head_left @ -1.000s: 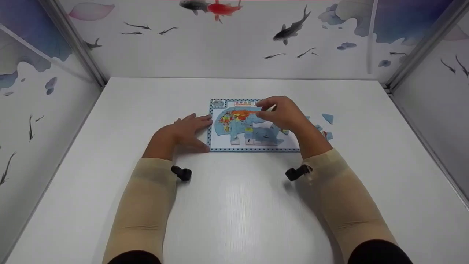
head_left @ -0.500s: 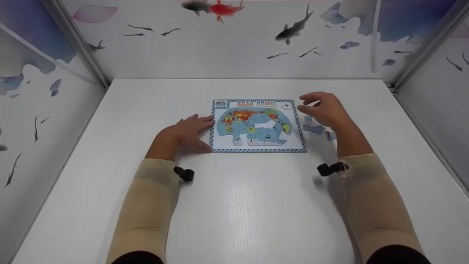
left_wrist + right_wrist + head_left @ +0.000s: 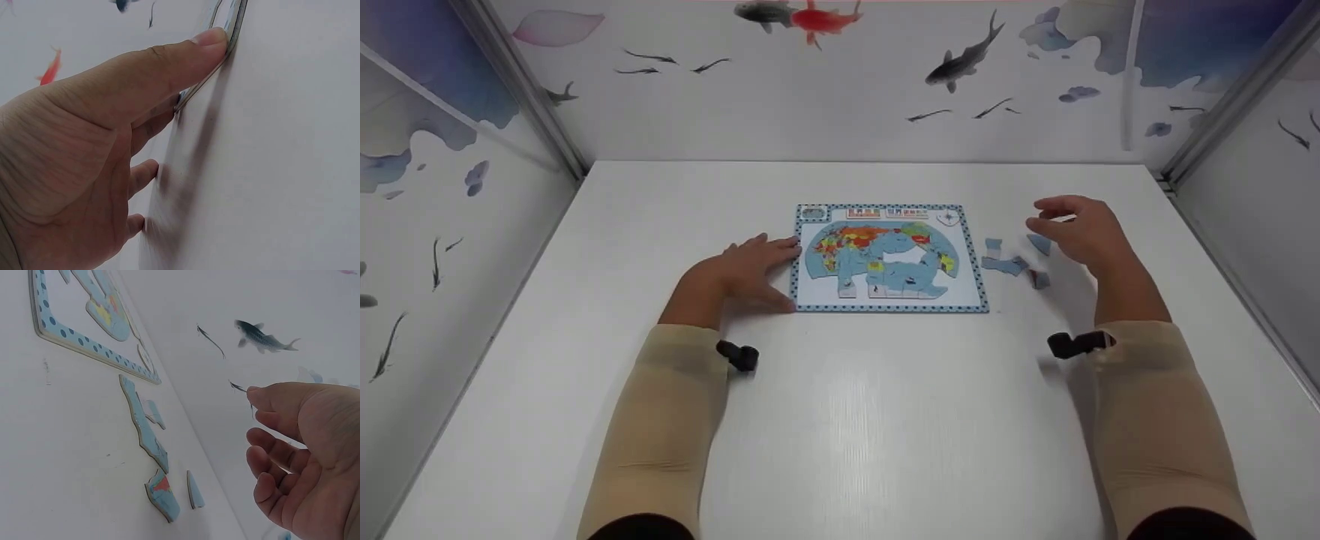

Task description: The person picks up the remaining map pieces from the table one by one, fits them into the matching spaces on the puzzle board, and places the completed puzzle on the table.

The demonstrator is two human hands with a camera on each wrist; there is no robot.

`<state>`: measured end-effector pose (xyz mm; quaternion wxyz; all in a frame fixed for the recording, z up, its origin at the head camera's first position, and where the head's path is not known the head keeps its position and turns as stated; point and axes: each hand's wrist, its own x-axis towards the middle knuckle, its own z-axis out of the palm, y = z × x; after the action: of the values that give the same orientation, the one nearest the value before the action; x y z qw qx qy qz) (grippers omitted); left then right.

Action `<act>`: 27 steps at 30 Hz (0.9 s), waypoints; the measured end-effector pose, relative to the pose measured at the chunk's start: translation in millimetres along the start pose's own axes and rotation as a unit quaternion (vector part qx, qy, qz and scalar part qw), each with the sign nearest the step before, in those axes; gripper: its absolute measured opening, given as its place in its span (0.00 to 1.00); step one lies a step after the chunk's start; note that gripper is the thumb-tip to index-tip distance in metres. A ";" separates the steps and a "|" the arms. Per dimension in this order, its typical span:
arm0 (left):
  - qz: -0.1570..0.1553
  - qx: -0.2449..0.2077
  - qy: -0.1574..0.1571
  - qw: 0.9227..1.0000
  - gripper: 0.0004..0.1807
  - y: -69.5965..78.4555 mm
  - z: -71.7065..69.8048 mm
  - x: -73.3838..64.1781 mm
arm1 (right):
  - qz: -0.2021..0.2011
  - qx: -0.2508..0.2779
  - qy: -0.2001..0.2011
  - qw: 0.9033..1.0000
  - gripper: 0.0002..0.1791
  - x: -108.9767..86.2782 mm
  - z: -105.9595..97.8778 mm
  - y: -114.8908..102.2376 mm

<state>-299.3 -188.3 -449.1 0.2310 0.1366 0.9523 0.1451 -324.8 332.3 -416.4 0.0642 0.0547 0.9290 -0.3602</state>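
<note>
In the head view a world map jigsaw board (image 3: 816, 291) with a blue dotted border lies on the table, a white gap showing in its map. My left hand (image 3: 739, 274) rests at its left edge; in the left wrist view the thumb (image 3: 211, 45) touches the board's rim near a corner. To the right of the board, my right hand (image 3: 1084, 229) hovers with loosely bent fingers and holds nothing. Closest to it lies a blue pointed puzzle piece (image 3: 1039, 244). A long blue puzzle piece (image 3: 143, 424) and a blue piece with a red patch (image 3: 162, 495) show in the right wrist view.
A small blue-and-white piece (image 3: 994, 247) lies just beside the board's right edge. White panels (image 3: 840, 112) painted with fish stand behind the white table (image 3: 847, 420) and along both sides.
My right hand has moved right, from over the board to above the loose pieces. My left hand stays at the board's left edge.
</note>
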 end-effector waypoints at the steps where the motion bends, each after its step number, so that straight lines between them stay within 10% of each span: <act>1: 0.000 0.000 0.000 1.000 0.60 0.4 -0.1 0.1 | 0.001 0.001 -0.001 1.000 0.38 1.0 0.4 2.0; 16: -0.004 -0.002 0.001 1.000 0.60 3.1 0.6 0.9 | 0.064 0.016 -0.035 0.997 0.37 14.9 -1.4 43.2; 27: 0.002 0.005 -0.004 1.000 0.58 -2.5 1.2 3.5 | 0.032 -0.003 -0.057 0.998 0.36 16.1 2.8 59.7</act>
<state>-302.2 -189.2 -452.4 0.2337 0.1399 0.9519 0.1403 -331.6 375.1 -460.5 0.1291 0.0634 0.9226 -0.3581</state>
